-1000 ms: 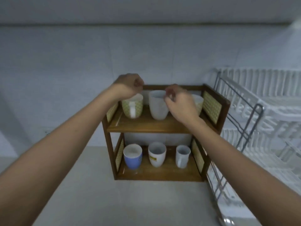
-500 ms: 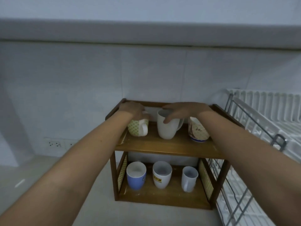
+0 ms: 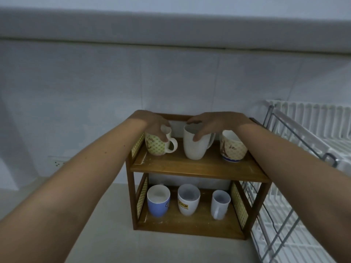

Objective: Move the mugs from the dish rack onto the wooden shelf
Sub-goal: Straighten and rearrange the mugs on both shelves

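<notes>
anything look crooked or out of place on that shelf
Nothing spilled or broken. The green patterned mug leans a bit under the left hand, and the tall white mug under the right hand is not set down square.

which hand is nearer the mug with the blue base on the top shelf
Right. The right hand grips the rim of the white mug just left of the blue-based mug. The left hand is farther left, on the green mug.
</notes>
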The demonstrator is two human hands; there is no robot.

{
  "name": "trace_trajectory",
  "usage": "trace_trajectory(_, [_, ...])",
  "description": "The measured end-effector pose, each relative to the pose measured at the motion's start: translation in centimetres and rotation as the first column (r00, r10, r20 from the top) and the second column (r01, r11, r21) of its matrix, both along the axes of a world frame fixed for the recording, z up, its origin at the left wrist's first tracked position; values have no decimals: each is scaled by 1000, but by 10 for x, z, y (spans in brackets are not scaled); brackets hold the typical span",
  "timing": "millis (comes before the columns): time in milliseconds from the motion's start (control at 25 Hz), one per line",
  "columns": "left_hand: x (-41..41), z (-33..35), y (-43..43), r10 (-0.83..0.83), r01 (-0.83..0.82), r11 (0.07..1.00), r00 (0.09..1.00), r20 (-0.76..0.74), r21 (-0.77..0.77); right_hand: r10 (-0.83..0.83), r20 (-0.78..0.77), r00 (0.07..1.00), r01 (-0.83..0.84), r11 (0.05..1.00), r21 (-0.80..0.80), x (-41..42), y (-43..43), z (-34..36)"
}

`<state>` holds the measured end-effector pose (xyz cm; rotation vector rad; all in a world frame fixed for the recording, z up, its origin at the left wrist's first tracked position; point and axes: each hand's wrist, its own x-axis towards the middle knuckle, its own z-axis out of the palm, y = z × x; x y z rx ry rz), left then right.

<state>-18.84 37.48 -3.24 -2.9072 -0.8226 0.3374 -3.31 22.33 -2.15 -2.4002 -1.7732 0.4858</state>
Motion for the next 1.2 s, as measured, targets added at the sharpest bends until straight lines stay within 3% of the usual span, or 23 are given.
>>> trace_trajectory(160, [1, -12, -8, 110, -117, 988, 992, 66, 106, 57, 41, 998, -53, 994, -98, -15, 3, 15])
trace_trajectory(240, [6, -18, -16, 200, -219, 964, 971, 131, 153, -61, 54, 997, 64, 996, -66, -19, 6, 18])
trace_trajectory(320, [8, -17, -21, 273, -301, 941, 945, 182, 151, -144, 263, 954, 178, 978, -112, -22, 7, 13])
trace_trajectory(400, [6, -11, -20, 237, -247, 967, 962, 136, 63, -118, 401, 908, 192, 970, -148, -19, 9, 3])
trace_trajectory(520, [-2, 8, -11, 41, -48, 981, 998, -37, -189, -113, 296, 948, 161, 977, -142, -14, 9, 5])
trace_trajectory(600, [-6, 13, -4, -7, -9, 971, 998, -66, -239, -109, 235, 966, 150, 975, -165, -11, 6, 13])
trace_trajectory(680, [-6, 10, -3, -2, -3, 986, 1000, -29, -167, -87, 226, 970, 130, 975, -180, -9, 4, 15])
trace_trajectory(760, [-2, -3, -9, 35, -35, 999, 999, 15, 0, -51, 203, 978, 89, 980, -181, -8, 3, 12])
trace_trajectory(840, [5, -11, -15, 145, -158, 980, 983, 115, 119, -29, 124, 992, 47, 988, -147, -4, -1, 9])
trace_trajectory(920, [5, -5, -17, 228, -259, 958, 949, 218, 125, -62, 64, 996, 66, 996, -57, 0, -6, 10])
trace_trajectory(1000, [6, 3, -9, 95, -103, 994, 972, 216, 27, -117, 189, 975, 120, 993, -6, 1, -8, 14])
trace_trajectory(1080, [1, 14, -8, -69, 80, 970, 996, 53, -228, -99, 358, 928, 128, 990, -59, 3, -5, 17])
trace_trajectory(1120, [-1, 15, -8, -127, 120, 946, 992, -6, -302, -80, 379, 922, 120, 989, -82, 2, -3, 16])
trace_trajectory(1200, [-2, 8, -5, -182, 173, 939, 983, -2, -296, -68, 344, 936, 102, 992, -80, 2, 0, 15])
